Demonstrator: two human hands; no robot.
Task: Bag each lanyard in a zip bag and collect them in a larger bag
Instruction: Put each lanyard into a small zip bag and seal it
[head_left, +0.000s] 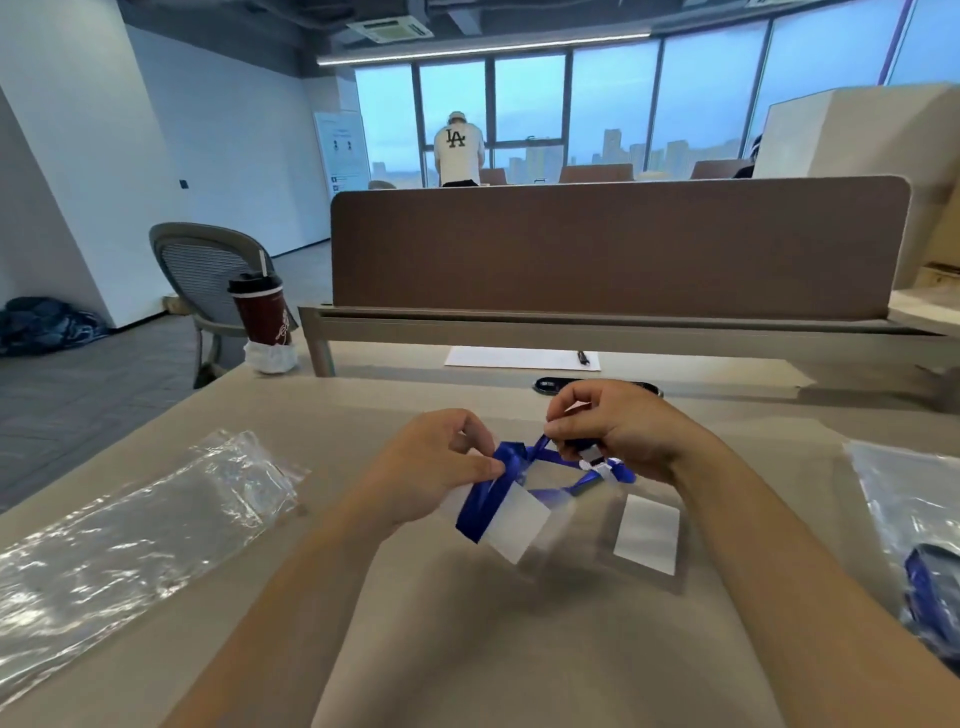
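A blue lanyard (488, 493) with a white clip hangs between both hands above the table's middle. My left hand (436, 462) pinches its folded strap together with a small clear zip bag (514, 525) that has a white label panel. My right hand (618, 426) pinches the strap near the clip end. A second small zip bag (647, 535) with a white panel lies flat on the table under my right hand. A large clear bag (909, 514) at the right edge holds blue lanyards. A pile of clear bags (130, 525) lies at the left.
The beige table (363, 405) ends at a brown divider panel (613, 249). A dark red cup (262, 312) with a lid and straw stands at the far left corner. A white sheet (514, 358) with a pen lies at the back. A person stands far off by the windows.
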